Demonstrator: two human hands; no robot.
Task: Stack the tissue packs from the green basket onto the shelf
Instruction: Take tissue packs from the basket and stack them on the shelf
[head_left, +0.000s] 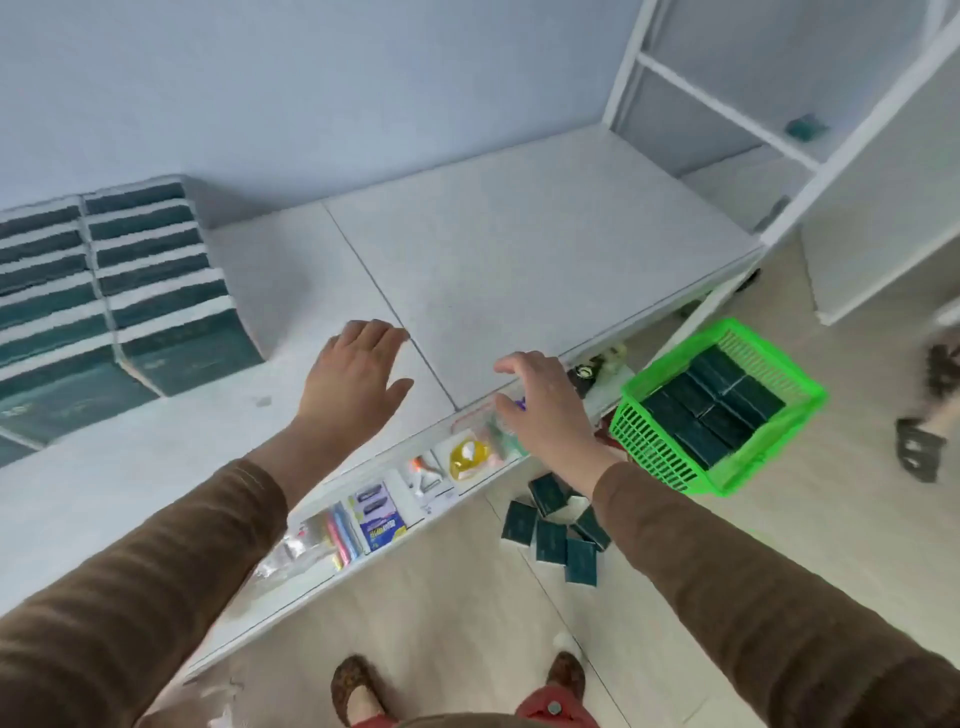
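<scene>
Your left hand hovers flat over the white shelf, fingers straight and holding nothing, while your right hand hangs at the shelf's front edge with fingers loosely spread, also empty. The green basket sits on the floor to your right with dark tissue packs inside. More stacked packs stand in two columns at the shelf's left end, and a few loose packs lie on the floor.

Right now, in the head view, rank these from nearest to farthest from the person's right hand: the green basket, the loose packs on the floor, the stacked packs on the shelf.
From the right hand:
1. Loose packs on the floor, just below the wrist.
2. Green basket, to its right; close to 1, hard to separate.
3. Stacked packs on the shelf, far left.
</scene>
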